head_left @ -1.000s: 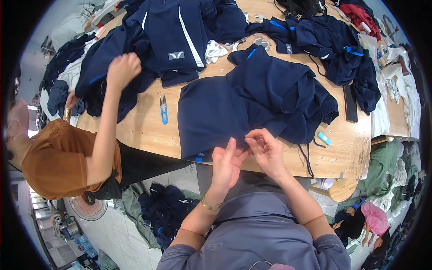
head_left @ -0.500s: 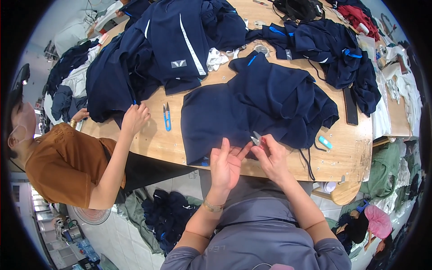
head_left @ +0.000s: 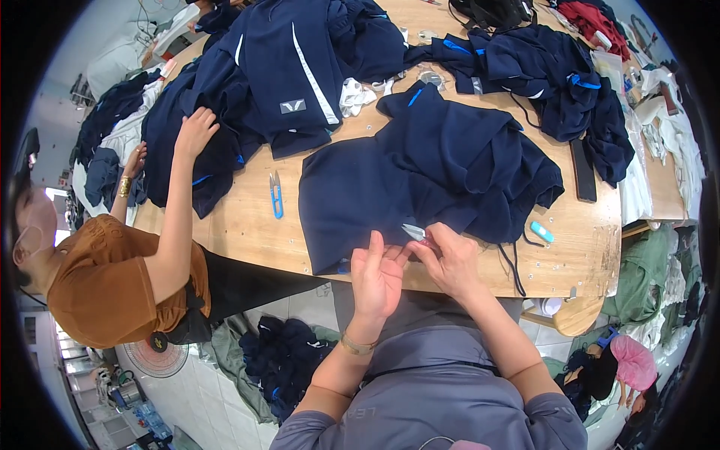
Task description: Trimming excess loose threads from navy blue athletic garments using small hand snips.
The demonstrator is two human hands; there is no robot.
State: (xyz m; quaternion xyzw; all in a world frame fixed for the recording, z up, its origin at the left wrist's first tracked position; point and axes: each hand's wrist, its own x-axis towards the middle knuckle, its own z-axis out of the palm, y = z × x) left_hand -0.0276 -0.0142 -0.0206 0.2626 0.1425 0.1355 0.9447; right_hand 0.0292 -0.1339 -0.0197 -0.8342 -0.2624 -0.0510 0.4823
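Observation:
My right hand [head_left: 451, 262] is closed around a small pair of thread snips [head_left: 413, 232] with a reddish grip, blades pointing left. Beside it, my left hand [head_left: 376, 279] is held palm up with the thumb raised and the fingers stretched toward the snips. Whether the left fingertips touch the right hand, I cannot tell. Both hands are over the near edge of a dark navy garment [head_left: 349, 187], which lies flat at its left and bunched at its right. A dark drawcord [head_left: 514, 270] hangs from its right side over the table edge.
Blue-handled snips [head_left: 277, 196] lie left on the wooden table [head_left: 255, 232]; a small turquoise object [head_left: 541, 232] and a dark phone-like slab [head_left: 584, 171] lie right. Navy garments [head_left: 270, 90] are heaped at the far side. A co-worker in a brown top [head_left: 112, 277] handles fabric at left.
The snips in my right hand have swung to point more to the left, and that hand has shifted slightly left. The co-worker's near hand has moved away from the table edge, farther up the navy fabric.

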